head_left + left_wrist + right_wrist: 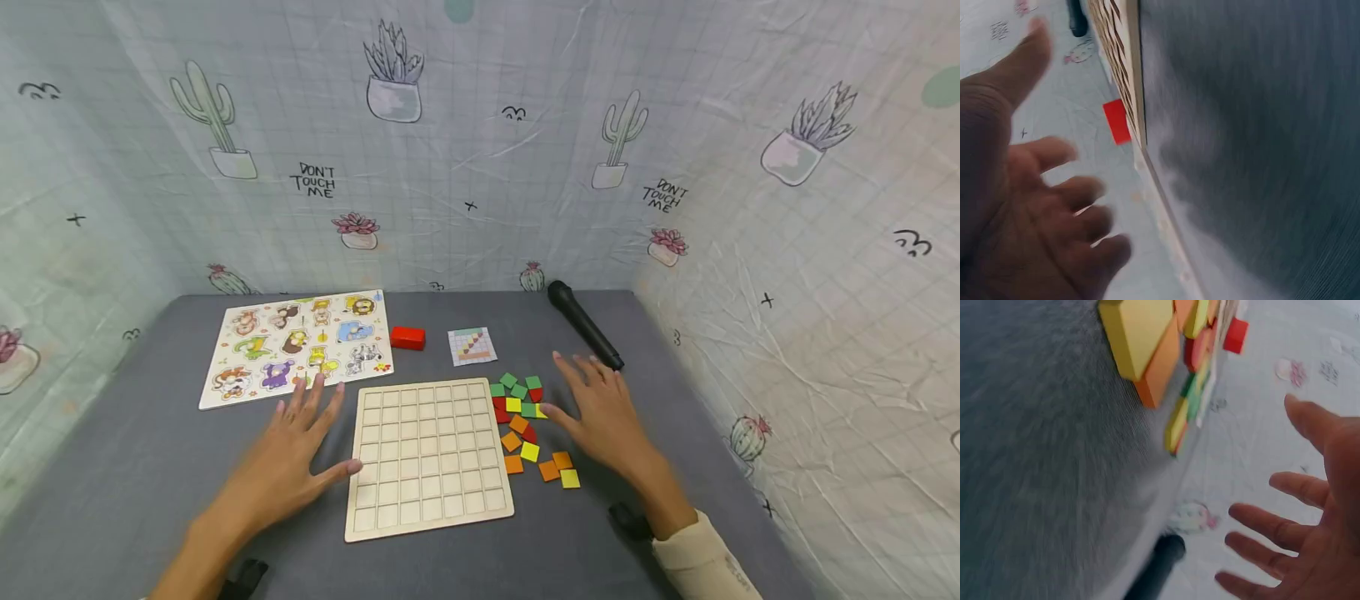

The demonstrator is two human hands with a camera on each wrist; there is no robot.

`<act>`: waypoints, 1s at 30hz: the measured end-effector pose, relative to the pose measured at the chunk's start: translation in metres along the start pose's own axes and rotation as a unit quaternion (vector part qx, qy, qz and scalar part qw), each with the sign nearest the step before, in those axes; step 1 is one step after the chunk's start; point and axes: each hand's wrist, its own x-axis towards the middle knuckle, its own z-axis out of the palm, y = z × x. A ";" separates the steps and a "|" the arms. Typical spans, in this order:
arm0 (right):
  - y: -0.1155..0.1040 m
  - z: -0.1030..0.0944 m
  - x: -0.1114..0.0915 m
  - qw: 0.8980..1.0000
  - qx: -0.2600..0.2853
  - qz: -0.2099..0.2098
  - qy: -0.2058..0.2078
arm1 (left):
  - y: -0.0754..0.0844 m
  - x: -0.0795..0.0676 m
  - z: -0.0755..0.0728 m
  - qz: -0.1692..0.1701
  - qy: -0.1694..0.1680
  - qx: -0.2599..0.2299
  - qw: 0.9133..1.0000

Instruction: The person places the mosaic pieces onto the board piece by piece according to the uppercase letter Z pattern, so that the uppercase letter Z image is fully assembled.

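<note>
A square wooden grid board (431, 458) lies on the grey table between both hands. My left hand (288, 454) is spread beside its left edge, holding nothing; in the left wrist view the thumb and fingers stand apart. Over to the right, my right hand (603, 417) is also spread, its thumb near a loose cluster of small coloured tiles. Among these are green tiles (507, 380), orange tiles (549, 471) and yellow tiles (529, 452), with a few red pieces (529, 434) partly covered. The right wrist view shows that hand holding nothing, with tiles (1138, 331) lying past it.
Behind the left hand lies an animal picture board (300, 343). A red block (407, 337) and a small printed card (472, 346) sit behind the grid board. A black microphone (585, 325) lies at the back right. Patterned cloth (465, 167) hangs behind and beside the table.
</note>
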 end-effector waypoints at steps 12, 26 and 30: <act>0.002 0.023 0.039 0.989 0.133 0.002 -0.066 | 0.013 -0.022 0.025 0.018 -0.091 -0.151 0.984; 0.010 0.033 0.052 0.986 0.144 0.023 -0.084 | 0.013 -0.024 0.031 -0.016 -0.096 -0.170 0.981; 0.010 0.036 0.057 0.987 0.128 0.030 -0.092 | 0.014 -0.024 0.032 -0.014 -0.097 -0.166 0.981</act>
